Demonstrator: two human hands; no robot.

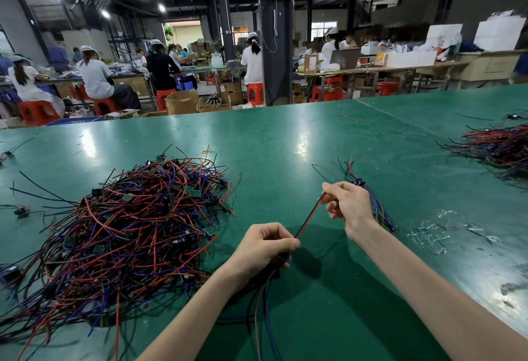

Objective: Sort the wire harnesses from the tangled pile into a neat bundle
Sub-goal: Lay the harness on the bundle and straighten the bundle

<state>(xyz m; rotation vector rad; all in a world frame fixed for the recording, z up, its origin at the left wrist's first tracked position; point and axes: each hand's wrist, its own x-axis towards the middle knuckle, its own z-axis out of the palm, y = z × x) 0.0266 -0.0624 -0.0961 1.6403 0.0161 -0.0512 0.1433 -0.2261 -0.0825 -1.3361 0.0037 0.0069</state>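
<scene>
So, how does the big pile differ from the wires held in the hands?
The big pile is tangled; the held wires are few and stretched straight. The pile lies on the table; the held wires are gripped by the left hand and right hand. Both have red and black wires.

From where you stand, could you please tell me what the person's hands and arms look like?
Both are bare. The left hand and right hand wear no gloves, and no rings show. The left forearm and right forearm carry no sleeve, watch or bracelet up to the frame's edge.
</scene>
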